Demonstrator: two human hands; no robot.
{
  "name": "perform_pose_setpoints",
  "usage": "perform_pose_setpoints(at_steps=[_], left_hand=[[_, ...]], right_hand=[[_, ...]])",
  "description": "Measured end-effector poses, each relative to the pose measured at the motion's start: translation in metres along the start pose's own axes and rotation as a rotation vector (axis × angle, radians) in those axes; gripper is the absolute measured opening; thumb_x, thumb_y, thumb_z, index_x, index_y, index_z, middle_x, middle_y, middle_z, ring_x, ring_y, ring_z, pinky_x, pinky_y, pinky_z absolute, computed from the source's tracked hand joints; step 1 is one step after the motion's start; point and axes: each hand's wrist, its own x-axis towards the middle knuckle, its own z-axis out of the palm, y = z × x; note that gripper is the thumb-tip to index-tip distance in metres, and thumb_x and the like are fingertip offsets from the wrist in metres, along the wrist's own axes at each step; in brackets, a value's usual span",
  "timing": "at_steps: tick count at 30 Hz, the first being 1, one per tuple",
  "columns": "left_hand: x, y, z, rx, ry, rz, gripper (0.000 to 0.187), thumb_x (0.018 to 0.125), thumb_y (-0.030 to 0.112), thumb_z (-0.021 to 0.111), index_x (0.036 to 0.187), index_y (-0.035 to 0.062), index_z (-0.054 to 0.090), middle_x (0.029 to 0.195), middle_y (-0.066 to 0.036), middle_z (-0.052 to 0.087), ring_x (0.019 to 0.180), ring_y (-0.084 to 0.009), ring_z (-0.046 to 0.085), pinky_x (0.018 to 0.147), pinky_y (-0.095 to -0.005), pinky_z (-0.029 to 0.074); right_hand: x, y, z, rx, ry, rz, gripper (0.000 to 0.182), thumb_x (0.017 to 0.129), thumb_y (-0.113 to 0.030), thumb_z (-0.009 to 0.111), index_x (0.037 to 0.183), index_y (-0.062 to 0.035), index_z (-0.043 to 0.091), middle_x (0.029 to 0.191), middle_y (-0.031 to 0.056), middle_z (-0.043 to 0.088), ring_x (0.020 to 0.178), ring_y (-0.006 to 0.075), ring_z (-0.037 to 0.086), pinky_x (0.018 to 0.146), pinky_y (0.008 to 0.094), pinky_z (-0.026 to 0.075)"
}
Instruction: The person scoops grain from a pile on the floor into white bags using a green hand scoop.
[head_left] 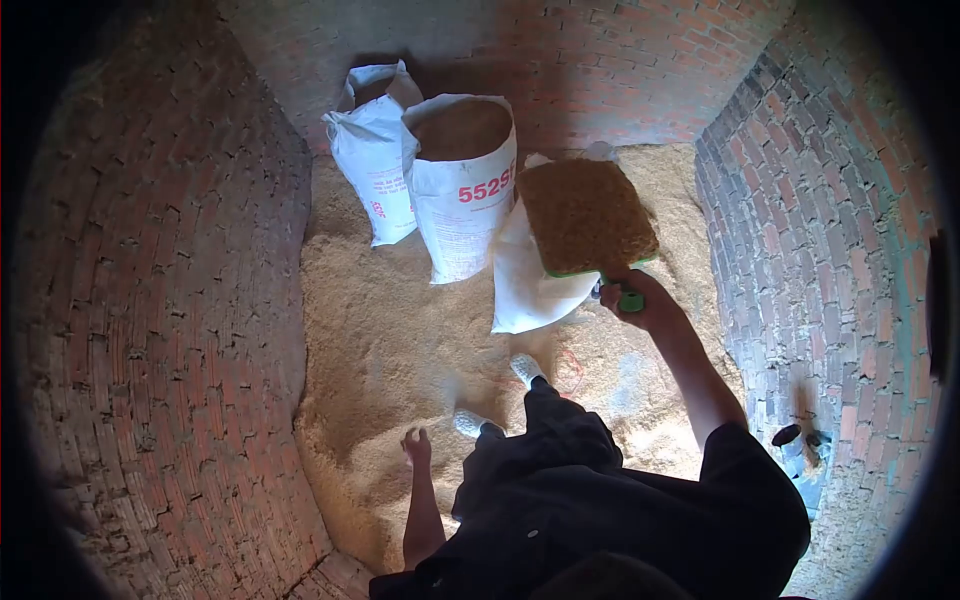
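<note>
My right hand (pixel 636 298) is closed round the green handle of a wide scoop (pixel 588 215), which is loaded with brown, grainy material. Beneath the scoop a white sack (pixel 530 285) is partly hidden by it. Left of it stands an open white sack with red lettering (pixel 462 205), filled with similar brown material. My left hand (pixel 416 444) hangs low at the left over the loose tan material, away from the sacks. Its fingers look slightly curled and apart, with nothing in them.
Another open white sack (pixel 372 150) stands behind at the left. Loose tan material (pixel 370 330) covers the floor. Brick walls (pixel 180 300) rise on the left, right and far side. Small dark and blue objects (pixel 805 455) lie at the lower right.
</note>
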Motion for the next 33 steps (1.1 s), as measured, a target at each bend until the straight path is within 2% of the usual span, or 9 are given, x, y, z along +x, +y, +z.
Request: perform_pose_setpoints(at_steps=[3,9,11,15,21,23,26,29,33], left_hand=[[0.036,0.067,0.051,-0.24,-0.032,0.303,0.038,0.083,0.037,0.064,0.11,0.0105,0.065,0.104,-0.02,0.063,0.105,-0.0376,0.055,0.092,-0.0436,0.044],[0.0,0.339,0.078,-0.633,-0.067,0.605,0.025,0.087,0.023,0.065,0.104,0.0044,0.066,0.104,-0.016,0.063,0.096,-0.0284,0.061,0.082,-0.0361,0.05],[-0.021,0.414,0.075,-0.575,0.007,0.724,0.023,0.088,0.02,0.064,0.103,0.0029,0.065,0.098,-0.017,0.061,0.088,-0.028,0.065,0.077,-0.0333,0.053],[-0.042,0.489,0.089,-0.537,-0.017,0.644,0.023,0.085,0.027,0.066,0.096,0.0073,0.066,0.097,-0.015,0.06,0.085,-0.0282,0.06,0.076,-0.0366,0.049],[-0.048,0.482,0.087,-0.519,0.009,0.509,0.024,0.084,0.031,0.068,0.091,0.0088,0.066,0.098,-0.014,0.06,0.087,-0.0293,0.059,0.077,-0.0387,0.047],[-0.034,0.452,0.091,-0.506,0.11,0.58,0.026,0.083,0.031,0.069,0.092,0.0058,0.067,0.098,-0.015,0.061,0.086,-0.0296,0.06,0.076,-0.038,0.049],[-0.02,0.389,0.088,-0.443,0.164,0.403,0.033,0.083,0.033,0.069,0.098,0.0043,0.066,0.1,-0.018,0.061,0.091,-0.0324,0.061,0.079,-0.0379,0.05],[-0.008,0.306,0.085,-0.265,0.127,0.217,0.039,0.085,0.043,0.062,0.105,0.0091,0.065,0.109,-0.018,0.059,0.107,-0.0357,0.055,0.092,-0.0423,0.045],[-0.013,0.184,0.093,-0.127,0.027,-0.064,0.049,0.083,0.052,0.059,0.11,0.011,0.063,0.116,-0.02,0.057,0.111,-0.0378,0.054,0.094,-0.0452,0.043]], right_hand=[[0.009,-0.044,-0.015,0.017,0.041,0.05,0.013,0.086,-0.001,0.056,0.089,-0.0021,0.044,0.076,0.01,0.047,0.058,0.017,0.051,0.047,0.0237,0.048],[0.066,-0.108,-0.062,-0.055,0.182,0.127,0.019,0.086,-0.002,0.057,0.099,-0.0027,0.042,0.082,0.0119,0.048,0.061,0.0178,0.053,0.049,0.0251,0.051],[0.078,-0.114,-0.062,-0.106,0.245,0.078,0.024,0.084,-0.005,0.058,0.097,-0.0034,0.037,0.077,0.011,0.044,0.06,0.0179,0.052,0.047,0.0268,0.051],[0.111,-0.127,-0.062,-0.256,0.252,0.047,0.027,0.083,-0.005,0.058,0.1,-0.0023,0.037,0.081,0.0127,0.045,0.061,0.0184,0.053,0.048,0.0269,0.052],[0.17,-0.144,-0.037,-0.575,0.445,-0.022,0.024,0.083,-0.009,0.057,0.104,-0.0102,0.045,0.085,0.0106,0.05,0.064,0.0237,0.055,0.055,0.0401,0.053],[0.201,-0.152,-0.049,-0.734,0.45,-0.091,0.021,0.083,-0.01,0.057,0.102,-0.0105,0.047,0.083,0.0094,0.051,0.064,0.0239,0.055,0.055,0.0427,0.053],[0.21,-0.152,-0.039,-0.943,0.491,-0.171,0.023,0.083,-0.015,0.057,0.105,-0.0109,0.054,0.086,0.0109,0.059,0.07,0.0278,0.061,0.06,0.0483,0.053],[0.203,-0.148,-0.032,-1.822,0.549,-0.521,0.037,0.085,-0.021,0.052,0.121,-0.0167,0.051,0.099,0.0197,0.065,0.079,0.0332,0.067,0.067,0.0434,0.054],[0.196,-0.146,-0.04,-1.987,0.499,-0.547,0.043,0.085,-0.026,0.055,0.127,-0.0181,0.05,0.105,0.0203,0.064,0.081,0.0362,0.067,0.056,0.0433,0.057]])
